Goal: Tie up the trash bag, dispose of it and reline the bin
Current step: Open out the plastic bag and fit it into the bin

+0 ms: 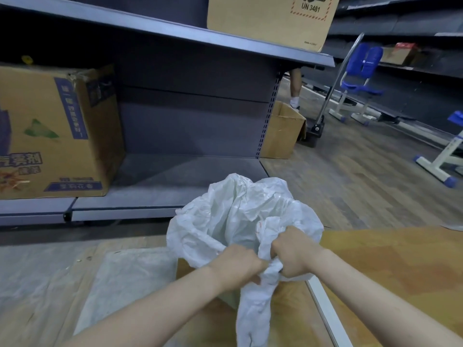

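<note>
Both hands, left (pixel 240 259) and right (pixel 293 254), clench crinkled white plastic trash bag (pixel 240 216) at 6 o'clock; knot unfinished, disposal and relining pending.

I counted four cardboard boxes: one at nine o'clock (pixel 53 131), one at twelve (pixel 270 20), one past the shelf end (pixel 283 130), one far off at two (pixel 400 55). One white bag (pixel 240 216), two hands (pixel 238 261) (pixel 294 254) and one blue chair (pixel 360 78) at two o'clock showed.

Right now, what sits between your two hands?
In the head view, only a bunched twist of the white trash bag lies between the left hand and the right hand; both grip it.
</note>
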A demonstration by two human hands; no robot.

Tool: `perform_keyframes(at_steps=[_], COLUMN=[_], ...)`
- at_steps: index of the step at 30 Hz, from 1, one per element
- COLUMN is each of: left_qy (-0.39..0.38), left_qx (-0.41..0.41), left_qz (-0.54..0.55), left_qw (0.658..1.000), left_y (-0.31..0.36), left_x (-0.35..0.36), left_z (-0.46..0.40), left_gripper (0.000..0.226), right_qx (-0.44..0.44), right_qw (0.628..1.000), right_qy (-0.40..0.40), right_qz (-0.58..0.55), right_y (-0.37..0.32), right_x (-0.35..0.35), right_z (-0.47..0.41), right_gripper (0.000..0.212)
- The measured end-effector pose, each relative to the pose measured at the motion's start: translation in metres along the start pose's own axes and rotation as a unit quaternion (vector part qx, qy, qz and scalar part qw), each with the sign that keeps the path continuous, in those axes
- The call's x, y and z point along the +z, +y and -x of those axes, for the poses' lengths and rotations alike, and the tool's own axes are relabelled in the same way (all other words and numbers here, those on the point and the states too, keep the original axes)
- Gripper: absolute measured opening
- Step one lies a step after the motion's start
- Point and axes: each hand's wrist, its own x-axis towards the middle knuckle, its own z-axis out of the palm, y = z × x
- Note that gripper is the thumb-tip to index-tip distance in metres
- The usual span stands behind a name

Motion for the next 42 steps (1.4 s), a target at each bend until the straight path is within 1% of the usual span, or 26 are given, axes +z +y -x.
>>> perform_keyframes(at_steps=[2,4,6,8,10,11,12,14,15,16,17,18,19,21,23,26,29,31,33,34,36,37,38,40,41,42], left_qy=[-0.014,-0.025,-0.035,-0.010,0.018,0.027,0.030,0.028,0.025,0.029,0.037,0.045,0.032,0.000,-0.008,-0.038,-0.076,-0.110,-0.148,-0.138,-0.094,-0.036,-0.022,0.030,0.058,0.038], left_qx=[0.034,0.001,-0.011,-0.018,-0.037,-0.049,-0.057,-0.058,-0.060,-0.059,-0.049,-0.044,-0.042,-0.040,-0.037,-0.033,-0.046,-0.078,-0.115,-0.124,-0.129,-0.130,-0.129,-0.147,-0.140,-0.136], left_qz=[0.011,0.024,0.023,0.047,0.073,0.060,0.034,-0.006,-0.009,-0.001,-0.003,-0.008,-0.012,-0.036,-0.043,-0.033,-0.009,0.094,0.238,0.267,0.213,0.142,0.079,0.035,0.015,0.009], left_qw=[0.999,0.999,0.999,0.999,0.996,0.997,0.997,0.998,0.998,0.998,0.998,0.998,0.999,0.999,0.998,0.998,0.996,0.986,0.953,0.946,0.964,0.981,0.988,0.988,0.988,0.990], left_y=[-0.012,-0.023,-0.024,-0.018,-0.006,-0.002,-0.001,-0.003,-0.006,-0.008,-0.011,-0.014,-0.016,-0.017,-0.016,-0.008,-0.011,-0.018,-0.019,-0.016,-0.003,0.002,0.006,0.008,0.009,0.010], left_x=[0.002,0.004,-0.004,-0.003,-0.003,0.001,0.006,0.012,0.014,0.014,0.013,0.010,0.009,0.012,0.009,0.000,-0.012,-0.023,-0.028,-0.031,-0.018,-0.004,0.000,0.010,0.013,0.013], left_z=[0.000,-0.002,0.003,0.003,0.004,0.003,0.004,0.009,0.012,0.014,0.017,0.018,0.018,0.015,0.009,0.004,0.001,0.002,0.001,-0.001,-0.008,-0.012,-0.012,-0.013,-0.015,-0.015], left_gripper=[0.019,0.023,0.021,0.024,0.036,0.037,0.032,0.023,0.021,0.019,0.019,0.020,0.021,0.023,0.021,0.018,0.019,0.034,0.060,0.069,0.066,0.058,0.053,0.053,0.054,0.052], right_qx=[0.007,-0.004,0.021,0.038,0.014,0.010,0.008,0.015,0.032,0.051,0.066,0.069,0.067,0.062,0.073,0.085,0.064,0.046,0.038,0.034,0.036,0.038,0.035,0.034,0.037,0.040], right_qw=[1.000,0.999,0.995,0.990,0.985,0.984,0.969,0.929,0.926,0.938,0.956,0.968,0.971,0.961,0.959,0.957,0.964,0.968,0.971,0.973,0.974,0.975,0.977,0.981,0.982,0.982], right_qy=[0.024,0.044,0.097,0.136,0.141,0.086,0.015,-0.050,-0.060,-0.073,-0.101,-0.133,-0.167,-0.198,-0.184,-0.171,-0.142,-0.118,-0.104,-0.095,-0.083,-0.079,-0.067,-0.039,-0.019,-0.002], right_qz=[-0.020,-0.019,-0.033,-0.022,-0.094,-0.159,-0.248,-0.367,-0.371,-0.334,-0.269,-0.203,-0.157,-0.181,-0.204,-0.218,-0.218,-0.215,-0.213,-0.209,-0.209,-0.205,-0.198,-0.188,-0.184,-0.183], right_y=[-0.008,-0.017,-0.020,-0.032,-0.038,-0.034,-0.024,0.005,0.019,0.030,0.034,0.033,0.029,0.016,0.016,0.025,0.022,0.016,0.009,0.006,0.003,0.003,0.001,0.000,0.001,0.000], right_x=[0.005,0.007,0.011,0.011,0.003,-0.001,-0.006,-0.012,-0.011,-0.011,-0.006,0.000,0.006,0.015,0.022,0.028,0.032,0.025,0.013,0.007,0.004,0.006,0.006,0.009,0.012,0.014], right_z=[0.004,0.008,0.005,0.006,0.013,0.013,0.016,0.022,0.024,0.025,0.024,0.021,0.020,0.017,0.017,0.024,0.024,0.020,0.013,0.010,0.003,-0.001,0.000,0.003,0.005,0.007], right_gripper=[0.035,0.044,0.054,0.047,0.029,0.027,0.034,0.061,0.078,0.094,0.101,0.095,0.079,0.040,0.024,0.018,0.018,0.024,0.036,0.039,0.038,0.035,0.027,0.004,0.012,0.019])
